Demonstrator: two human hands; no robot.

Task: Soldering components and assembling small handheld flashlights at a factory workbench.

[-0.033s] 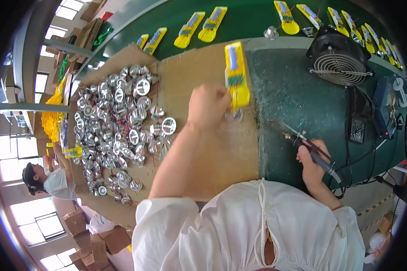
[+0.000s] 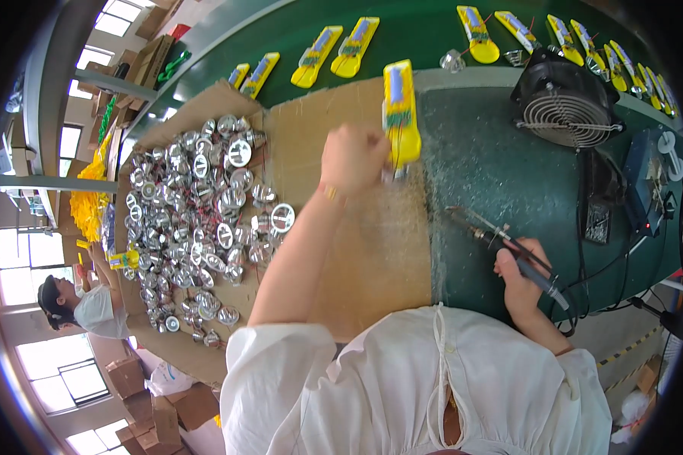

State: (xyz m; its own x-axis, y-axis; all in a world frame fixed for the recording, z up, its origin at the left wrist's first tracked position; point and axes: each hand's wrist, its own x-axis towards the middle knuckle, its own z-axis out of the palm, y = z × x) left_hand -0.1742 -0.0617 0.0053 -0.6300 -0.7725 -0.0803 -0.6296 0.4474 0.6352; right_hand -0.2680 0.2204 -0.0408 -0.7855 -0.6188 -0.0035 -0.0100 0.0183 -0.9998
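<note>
The right hand (image 2: 520, 277) clamps a grey-black, pen-shaped soldering iron (image 2: 540, 278); the left hand (image 2: 353, 159) curls at a yellow, paddle-shaped plastic casing (image 2: 407, 144), grip unclear.

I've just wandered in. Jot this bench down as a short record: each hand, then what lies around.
Left hand: at the near end of a yellow housing; exact grip hidden
Right hand: holding a soldering iron
Left side: heap of silvery reflector cups on cardboard
Far side: more yellow housings
Right side: black fan with round wire guard
</note>
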